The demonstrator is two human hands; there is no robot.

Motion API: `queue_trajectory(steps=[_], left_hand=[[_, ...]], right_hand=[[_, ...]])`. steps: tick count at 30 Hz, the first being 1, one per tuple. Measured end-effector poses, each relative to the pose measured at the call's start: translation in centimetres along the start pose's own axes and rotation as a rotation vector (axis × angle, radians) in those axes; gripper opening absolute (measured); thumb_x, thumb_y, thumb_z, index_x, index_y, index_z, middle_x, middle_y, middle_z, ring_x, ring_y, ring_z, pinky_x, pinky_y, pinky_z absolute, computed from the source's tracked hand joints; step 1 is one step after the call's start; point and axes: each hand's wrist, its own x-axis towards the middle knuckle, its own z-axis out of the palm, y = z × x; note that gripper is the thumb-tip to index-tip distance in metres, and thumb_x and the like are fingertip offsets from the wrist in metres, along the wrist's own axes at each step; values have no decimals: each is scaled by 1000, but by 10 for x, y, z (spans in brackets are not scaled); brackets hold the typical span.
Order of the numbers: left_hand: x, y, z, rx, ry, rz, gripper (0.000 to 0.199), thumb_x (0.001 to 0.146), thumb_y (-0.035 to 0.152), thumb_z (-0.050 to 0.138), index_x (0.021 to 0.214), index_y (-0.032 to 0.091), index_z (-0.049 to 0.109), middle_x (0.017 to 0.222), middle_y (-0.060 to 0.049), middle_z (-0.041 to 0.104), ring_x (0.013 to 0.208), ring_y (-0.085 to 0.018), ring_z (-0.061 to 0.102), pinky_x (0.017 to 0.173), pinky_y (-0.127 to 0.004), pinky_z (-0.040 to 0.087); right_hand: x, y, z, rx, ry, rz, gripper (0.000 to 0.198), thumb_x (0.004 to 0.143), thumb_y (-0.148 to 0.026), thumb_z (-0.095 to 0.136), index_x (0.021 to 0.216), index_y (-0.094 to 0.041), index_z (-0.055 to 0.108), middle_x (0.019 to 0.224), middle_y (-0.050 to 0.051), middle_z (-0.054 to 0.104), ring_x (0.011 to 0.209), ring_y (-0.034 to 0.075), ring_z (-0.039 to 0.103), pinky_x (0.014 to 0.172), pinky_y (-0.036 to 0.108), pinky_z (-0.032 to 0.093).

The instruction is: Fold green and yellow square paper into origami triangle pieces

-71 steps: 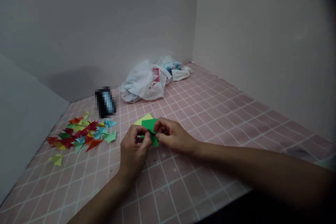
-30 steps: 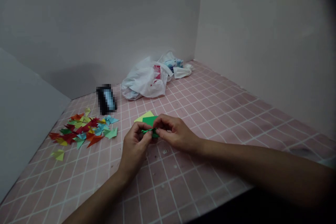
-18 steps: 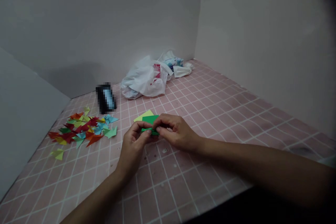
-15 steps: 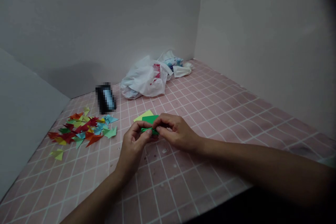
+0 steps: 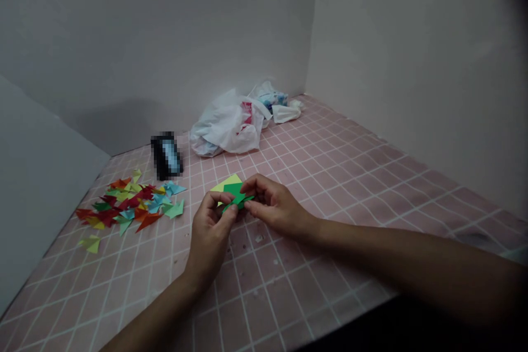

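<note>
A small green origami paper (image 5: 240, 202), folded with narrow points, is held up between my two hands. My left hand (image 5: 212, 220) pinches its left side between thumb and forefinger. The thumb and curled fingers of my right hand (image 5: 274, 206) are closed at its right point. Just behind lie a flat green paper sheet (image 5: 231, 188) and a pale yellow sheet (image 5: 225, 182), both partly hidden by my hands and the folded piece.
To the left lies a pile of colourful folded paper cranes (image 5: 132, 201). A blurred dark device (image 5: 167, 155) stands behind it. White plastic bags (image 5: 231, 124) rest near the back wall. A pink checked cloth (image 5: 330, 176) covers the table.
The green origami paper shows more between my hands, its points now spread out. My right hand has shifted slightly right, and the fingertips have moved a little apart.
</note>
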Motion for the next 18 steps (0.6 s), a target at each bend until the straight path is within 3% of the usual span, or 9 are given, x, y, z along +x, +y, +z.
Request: queue_trajectory(steps=[4, 10, 18], left_hand=[[0, -6, -1, -65, -6, -20, 19, 78, 23, 76, 87, 18, 60, 95, -1, 63, 88, -15, 66, 81, -29, 59], [-2, -12, -1, -141, -13, -61, 16, 79, 23, 75, 85, 19, 61, 99, 0, 62, 94, -15, 65, 88, -32, 57], [1, -8, -4, 45, -41, -185, 20, 84, 37, 71, 92, 19, 69, 86, -1, 64, 77, -12, 58, 69, -23, 50]], right_hand=[[2, 1, -2, -5, 57, 8, 21, 79, -19, 63, 99, -21, 56, 84, 0, 63, 74, 14, 60, 67, 29, 50], [4, 0, -5, -103, 93, 13, 8, 79, -24, 65, 82, -18, 59, 76, -1, 59, 70, 13, 53, 64, 28, 44], [5, -3, -7, -186, 28, -74, 9, 80, -13, 57, 87, -19, 58, 77, -2, 57, 67, 11, 51, 62, 26, 41]])
